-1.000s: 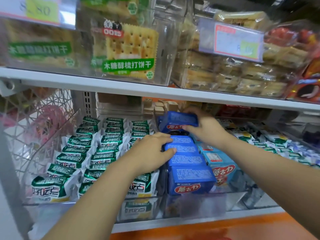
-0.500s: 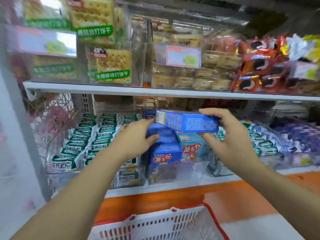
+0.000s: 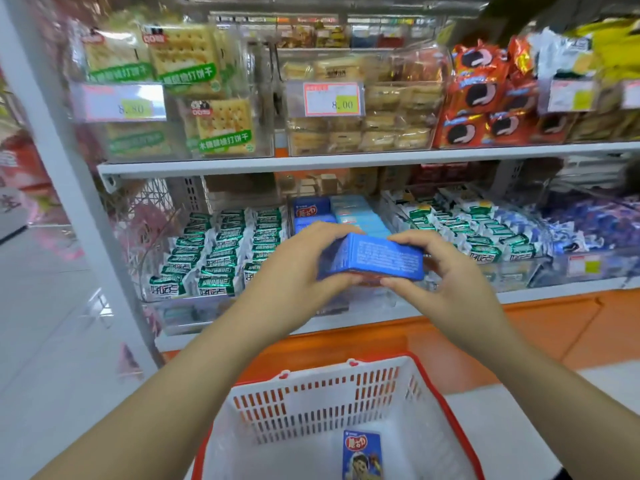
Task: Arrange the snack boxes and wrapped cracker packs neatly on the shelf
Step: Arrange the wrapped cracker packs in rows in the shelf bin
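Blue snack box (image 3: 377,258) sits mid-air before the lower shelf (image 3: 519,295), above the basket (image 3: 311,403), gripped end-to-end by your left hand (image 3: 298,268) and right hand (image 3: 446,275); next, likely slot it into the blue row (image 3: 308,211).

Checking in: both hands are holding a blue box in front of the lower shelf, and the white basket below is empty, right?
Not empty. The head view shows one blue snack box lying in the white basket. The rest holds: the left hand and right hand both grip a blue box in front of the lower shelf.
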The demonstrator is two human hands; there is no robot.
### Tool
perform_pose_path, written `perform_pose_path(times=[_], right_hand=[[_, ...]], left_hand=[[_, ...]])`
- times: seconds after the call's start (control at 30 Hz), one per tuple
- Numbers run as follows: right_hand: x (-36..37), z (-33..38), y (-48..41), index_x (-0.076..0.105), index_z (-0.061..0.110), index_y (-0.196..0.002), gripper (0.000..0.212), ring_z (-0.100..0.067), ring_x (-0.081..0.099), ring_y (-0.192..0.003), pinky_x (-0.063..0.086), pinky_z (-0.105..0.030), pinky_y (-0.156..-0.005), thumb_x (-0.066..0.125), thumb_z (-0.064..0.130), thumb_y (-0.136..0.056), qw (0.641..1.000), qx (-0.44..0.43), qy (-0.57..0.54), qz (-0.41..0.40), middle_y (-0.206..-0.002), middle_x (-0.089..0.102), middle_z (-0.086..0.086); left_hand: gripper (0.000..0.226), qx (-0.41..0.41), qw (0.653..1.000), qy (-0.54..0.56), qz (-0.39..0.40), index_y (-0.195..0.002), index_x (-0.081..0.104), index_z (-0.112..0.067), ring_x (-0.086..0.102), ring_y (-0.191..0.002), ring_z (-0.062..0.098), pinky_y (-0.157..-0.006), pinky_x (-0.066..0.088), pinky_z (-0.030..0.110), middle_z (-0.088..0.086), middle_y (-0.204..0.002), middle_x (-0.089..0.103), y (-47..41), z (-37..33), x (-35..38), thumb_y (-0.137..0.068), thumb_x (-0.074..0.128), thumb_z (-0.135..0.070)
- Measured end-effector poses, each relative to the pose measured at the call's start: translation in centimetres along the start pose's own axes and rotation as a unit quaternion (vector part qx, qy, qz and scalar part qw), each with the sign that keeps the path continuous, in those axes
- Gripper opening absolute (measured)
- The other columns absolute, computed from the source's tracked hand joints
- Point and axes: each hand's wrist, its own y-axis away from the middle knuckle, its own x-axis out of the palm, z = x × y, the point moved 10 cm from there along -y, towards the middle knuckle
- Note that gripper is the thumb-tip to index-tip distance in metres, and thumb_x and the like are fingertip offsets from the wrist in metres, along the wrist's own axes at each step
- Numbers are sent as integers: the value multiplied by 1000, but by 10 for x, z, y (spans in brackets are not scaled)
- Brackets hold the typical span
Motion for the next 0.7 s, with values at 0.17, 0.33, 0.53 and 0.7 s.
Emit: perform_pose_path(times=[0.17,0.33,0.53,0.7], right_hand=[[2,-36,8,36,46,-124,70,8,49,-114,39,-9,-95,78,19,-75,994,93,-20,56,-123,50,24],[18,-69,17,43,42,-114,60,-6,63,-95,48,-31,-95,76,8,-77,969,196,-78,130,-107,62,7],[3,-57,9,53,25,-104,42,-2,64,-86,51,-16,-75,71,-2,-78,976,149,-155,24,-104,61,5],[-9,-42,8,49,35,-108,48,-5,62,-100,50,-18,-84,77,20,-72,990,93,-98,-31,-109,65,14]], left_hand=[[39,-134,964,226,-21,-114,54,-32,64,-100,5,-86,51,28,-18,-108,67,21,43,8,-76,65,-31],[42,-178,914,359,-62,-115,50,-28,67,-95,11,-74,54,23,-9,-108,65,26,70,12,-75,61,-22],[36,-191,937,286,-64,-118,46,-33,67,-96,13,-76,54,22,-1,-120,60,28,87,9,-90,56,-11],[35,-253,932,259,-30,-118,47,-28,65,-104,13,-87,54,33,3,-127,57,40,111,23,-90,58,-11]])
